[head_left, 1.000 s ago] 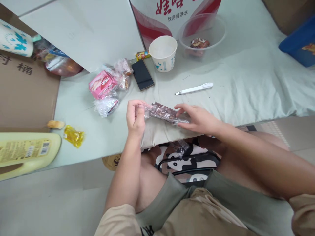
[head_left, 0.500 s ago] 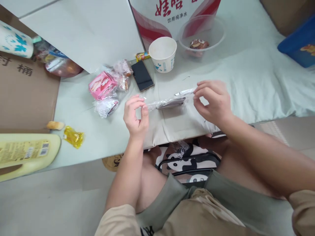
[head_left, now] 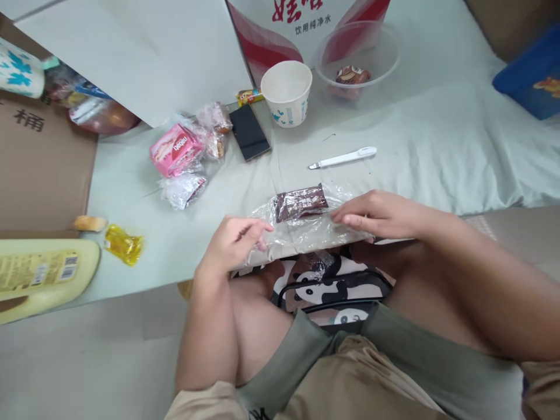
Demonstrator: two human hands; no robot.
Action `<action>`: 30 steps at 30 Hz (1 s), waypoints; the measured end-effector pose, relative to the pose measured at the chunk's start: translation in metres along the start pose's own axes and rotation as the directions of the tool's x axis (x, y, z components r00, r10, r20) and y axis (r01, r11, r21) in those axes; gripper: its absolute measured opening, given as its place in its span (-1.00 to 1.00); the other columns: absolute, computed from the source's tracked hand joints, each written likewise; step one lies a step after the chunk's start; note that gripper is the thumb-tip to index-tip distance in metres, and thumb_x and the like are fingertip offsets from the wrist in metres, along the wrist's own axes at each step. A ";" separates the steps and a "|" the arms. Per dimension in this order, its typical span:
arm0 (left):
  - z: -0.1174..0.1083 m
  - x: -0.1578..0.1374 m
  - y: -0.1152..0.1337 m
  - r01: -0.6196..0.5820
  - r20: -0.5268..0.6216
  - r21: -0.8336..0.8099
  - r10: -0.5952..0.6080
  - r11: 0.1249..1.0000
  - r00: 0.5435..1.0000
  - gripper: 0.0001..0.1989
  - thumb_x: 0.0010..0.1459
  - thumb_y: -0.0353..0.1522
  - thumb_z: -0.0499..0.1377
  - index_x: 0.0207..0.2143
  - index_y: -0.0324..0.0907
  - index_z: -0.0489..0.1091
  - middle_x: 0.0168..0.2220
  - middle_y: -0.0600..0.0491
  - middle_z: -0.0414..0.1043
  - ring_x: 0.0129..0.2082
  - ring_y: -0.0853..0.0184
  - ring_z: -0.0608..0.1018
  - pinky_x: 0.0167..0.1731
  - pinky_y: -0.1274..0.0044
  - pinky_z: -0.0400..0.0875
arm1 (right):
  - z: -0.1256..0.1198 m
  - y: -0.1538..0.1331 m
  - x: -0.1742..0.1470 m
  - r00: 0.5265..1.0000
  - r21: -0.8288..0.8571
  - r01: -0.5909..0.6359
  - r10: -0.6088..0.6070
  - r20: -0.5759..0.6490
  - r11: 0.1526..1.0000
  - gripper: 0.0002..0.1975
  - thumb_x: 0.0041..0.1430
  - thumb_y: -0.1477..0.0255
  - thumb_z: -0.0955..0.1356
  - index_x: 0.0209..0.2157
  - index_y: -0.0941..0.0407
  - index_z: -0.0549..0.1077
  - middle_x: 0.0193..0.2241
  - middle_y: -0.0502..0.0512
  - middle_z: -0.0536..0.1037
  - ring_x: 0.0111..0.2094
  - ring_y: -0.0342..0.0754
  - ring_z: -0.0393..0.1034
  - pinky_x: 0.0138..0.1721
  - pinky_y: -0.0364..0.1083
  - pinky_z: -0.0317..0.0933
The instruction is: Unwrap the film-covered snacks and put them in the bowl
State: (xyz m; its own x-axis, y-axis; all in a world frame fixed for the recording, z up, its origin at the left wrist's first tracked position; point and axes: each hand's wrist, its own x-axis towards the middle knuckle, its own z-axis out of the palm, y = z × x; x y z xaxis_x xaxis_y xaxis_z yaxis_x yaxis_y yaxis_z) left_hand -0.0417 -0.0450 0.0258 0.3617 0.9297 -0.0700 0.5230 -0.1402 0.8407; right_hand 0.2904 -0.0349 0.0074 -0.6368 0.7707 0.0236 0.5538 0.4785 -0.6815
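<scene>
A small dark brown wrapped snack (head_left: 301, 203) lies on the table near its front edge, on or under a spread sheet of clear plastic film (head_left: 306, 230). On the film's left side rests my left hand (head_left: 236, 239), fingers loosely bent and apart, with nothing visibly gripped. My right hand (head_left: 376, 213) lies flat at the film's right side, its fingers stretched toward the snack. Beyond the film is a white utility knife (head_left: 343, 158) with its blade tip pointing left.
Behind stand a paper cup (head_left: 286, 96), a phone (head_left: 249, 133) and a clear plastic bowl (head_left: 321, 61) with a brown packet inside. Several wrapped snacks, among them a pink pack (head_left: 175, 149), lie to the left. A yellow wrapper (head_left: 125, 245) and a yellow bottle (head_left: 48, 274) are farther left.
Both hands have come down toward the table's front edge from holding the film up at its ends. The film now lies spread flat, and the snack's broad face shows.
</scene>
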 end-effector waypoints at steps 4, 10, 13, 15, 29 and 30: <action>-0.003 0.005 -0.008 -0.011 -0.338 0.140 0.059 0.990 0.939 -0.82 0.19 -0.27 0.22 -0.39 -0.13 0.58 -0.50 0.07 0.56 -0.51 0.36 0.54 -0.42 0.54 0.45 | -0.001 0.000 0.000 0.989 -0.111 -0.118 0.106 -0.107 0.987 -0.59 0.36 0.24 0.27 0.14 0.00 0.55 -0.01 0.13 0.65 -0.42 -0.03 0.56 -0.29 -0.02 0.40; 0.001 0.013 -0.010 -0.001 0.033 0.338 -0.011 0.941 0.999 -0.34 -0.08 -0.28 0.44 0.14 0.00 0.45 0.29 -0.03 0.33 0.30 0.07 0.37 0.26 0.24 0.35 | 0.006 -0.010 0.008 0.950 -0.153 -0.220 0.176 -0.259 0.963 -0.36 0.29 0.30 0.31 0.39 -0.06 0.24 0.40 0.24 0.23 -0.53 -0.15 0.45 -0.23 0.06 0.47; 0.006 0.016 -0.010 0.012 0.118 0.362 -0.058 0.932 0.991 -0.43 0.04 -0.29 0.36 0.14 -0.04 0.44 0.33 -0.04 0.29 0.33 0.08 0.35 0.31 0.24 0.29 | 0.011 -0.012 0.010 0.915 -0.189 -0.267 0.188 -0.356 0.945 -0.27 0.27 0.32 0.32 0.44 -0.06 0.11 0.42 0.27 0.15 -0.43 -0.08 0.49 -0.30 0.05 0.45; 0.009 0.019 -0.013 0.006 0.065 0.327 -0.029 0.945 0.997 -0.64 0.14 -0.30 0.27 0.01 -0.10 0.51 0.23 -0.06 0.42 0.22 0.11 0.47 0.27 0.25 0.33 | 0.015 -0.011 0.010 0.894 -0.226 -0.270 0.156 -0.421 0.936 -0.28 0.26 0.33 0.33 0.42 -0.06 0.12 0.40 0.30 0.17 -0.36 -0.03 0.50 -0.37 0.02 0.42; 0.009 0.035 -0.023 0.135 -0.222 -0.261 -0.196 0.956 0.955 -0.61 0.07 -0.06 0.30 -0.25 -0.20 0.55 -0.16 -0.12 0.64 -0.10 0.18 0.64 -0.17 0.44 0.54 | 0.062 -0.037 0.010 0.928 -0.363 0.106 -0.223 -0.298 0.926 -0.50 0.33 0.48 0.26 0.28 0.09 0.28 0.12 0.31 0.47 -0.03 0.11 0.48 -0.11 0.06 0.43; 0.008 0.035 -0.023 0.116 -0.189 -0.221 -0.159 0.968 0.969 -0.58 0.00 -0.08 0.36 -0.20 -0.19 0.55 -0.06 -0.13 0.61 -0.02 0.15 0.62 -0.14 0.44 0.54 | 0.064 -0.036 0.011 0.939 -0.379 0.077 -0.195 -0.284 0.922 -0.50 0.33 0.53 0.23 0.28 0.11 0.29 0.02 0.28 0.54 -0.12 0.08 0.50 -0.16 0.03 0.42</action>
State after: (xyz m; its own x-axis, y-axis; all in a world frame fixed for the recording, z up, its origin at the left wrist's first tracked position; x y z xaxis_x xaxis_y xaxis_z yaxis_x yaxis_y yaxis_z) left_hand -0.0354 -0.0121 -0.0005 0.1213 0.9876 -0.0999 0.3775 0.0472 0.9248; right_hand 0.2296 -0.0703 -0.0146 -0.5533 0.7499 0.3626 0.6651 0.6598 -0.3496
